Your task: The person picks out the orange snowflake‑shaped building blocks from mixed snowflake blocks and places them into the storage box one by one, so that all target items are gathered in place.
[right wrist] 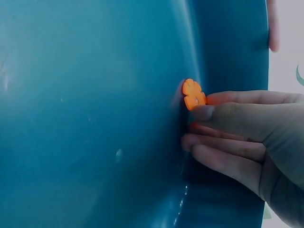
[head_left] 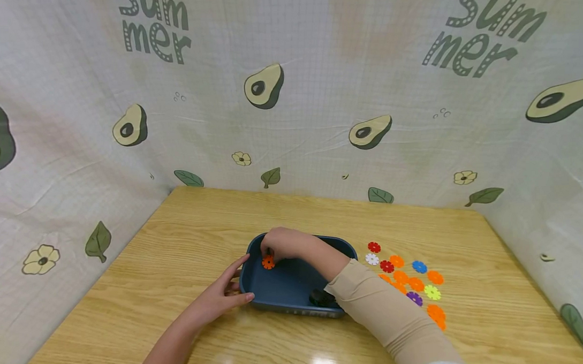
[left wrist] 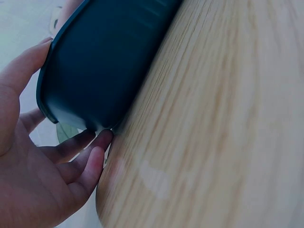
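A dark blue plastic bin sits on the table. My left hand holds its left end, thumb at the front corner and other fingers along the rim and outer wall. In the left wrist view this hand has several fingertips low on the bin's outside. My right hand reaches inside the bin and pinches an orange flower-shaped plastic piece at the left end. The right wrist view shows the orange piece between thumb and forefinger, close to the bin's wall and floor.
Loose notched discs lie right of the bin: several orange ones, red, white, blue, yellow-green and purple. The right sleeve crosses the bin's right side. A patterned cloth hangs behind the table.
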The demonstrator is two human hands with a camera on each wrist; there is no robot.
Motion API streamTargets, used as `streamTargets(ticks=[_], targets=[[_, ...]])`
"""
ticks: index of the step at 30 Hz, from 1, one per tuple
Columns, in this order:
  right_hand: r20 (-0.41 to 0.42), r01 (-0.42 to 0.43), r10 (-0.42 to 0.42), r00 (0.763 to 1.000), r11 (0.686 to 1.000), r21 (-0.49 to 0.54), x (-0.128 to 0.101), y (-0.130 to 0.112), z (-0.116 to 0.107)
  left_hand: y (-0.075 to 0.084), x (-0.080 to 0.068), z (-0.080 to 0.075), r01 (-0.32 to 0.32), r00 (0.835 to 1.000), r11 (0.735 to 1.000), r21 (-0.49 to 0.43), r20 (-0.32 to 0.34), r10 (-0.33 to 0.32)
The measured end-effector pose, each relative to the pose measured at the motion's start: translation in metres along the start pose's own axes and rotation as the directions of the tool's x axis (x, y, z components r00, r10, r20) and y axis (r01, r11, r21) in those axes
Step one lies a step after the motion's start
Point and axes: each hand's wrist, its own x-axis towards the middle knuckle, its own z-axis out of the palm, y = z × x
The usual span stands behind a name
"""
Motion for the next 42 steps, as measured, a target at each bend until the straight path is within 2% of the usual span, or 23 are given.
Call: streamTargets(ticks=[12, 22, 33, 42], targets=[[0.03, -0.007, 0.01, 1.0, 0.997, -0.079, 0.0008, -0.0041, 0.0003, 0.0023, -0.0011, -0.0011, -0.018, 1.0, 1.0, -0.005, 0.007, 0.018], [0.027, -0.008, 0.008, 1.0, 1.0, -0.011, 0.001, -0.0015, 0.003, 0.0004, -0.0011, 0.0005, -0.018, 1.0, 1.0, 0.012, -0.004, 0.018], [0.016, -0.019, 0.021, 1.0, 0.996, -0.091, 0.0021, -0.0045, 0.0064, 0.0007, -0.0011, 0.0004, -0.014, 1.0, 1.0, 0.02, -0.009, 0.015], [0.015, -0.023, 0.024, 1.0, 0.997, -0.067, 0.0028, -0.0029, 0.006, 0.001, -0.0011, 0.001, -0.012, 1.0, 1.0, 0.02, -0.006, 0.012]])
